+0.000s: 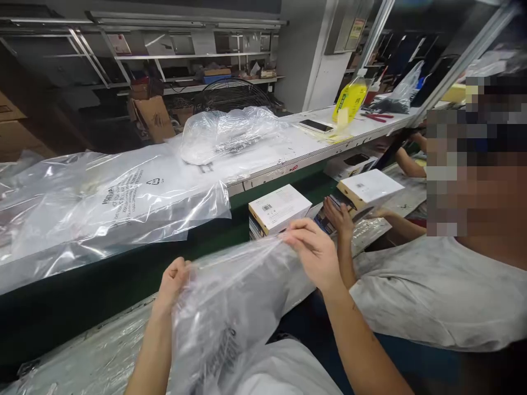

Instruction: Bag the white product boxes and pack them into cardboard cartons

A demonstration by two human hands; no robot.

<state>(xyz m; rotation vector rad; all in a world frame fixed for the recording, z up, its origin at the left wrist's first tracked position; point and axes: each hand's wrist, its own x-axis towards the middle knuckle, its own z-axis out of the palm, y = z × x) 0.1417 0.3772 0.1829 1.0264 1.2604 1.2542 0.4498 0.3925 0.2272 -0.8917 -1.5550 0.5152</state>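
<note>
A clear plastic bag with dark printing is stretched between my two hands, hanging down over my lap. My left hand is closed on one corner of its upper edge. With thumb and fingertips, my right hand pinches the other end of that edge. Just beyond my right hand sits a stack of white boxes, a barcode showing on the top one. Nothing can be seen inside the bag.
Large clear printed bags lie on the ledge at left, beside a bundled bag. A phone, yellow bottle and red-handled pliers stand farther along. At right, a co-worker's hands hold a white box. A green conveyor belt runs between.
</note>
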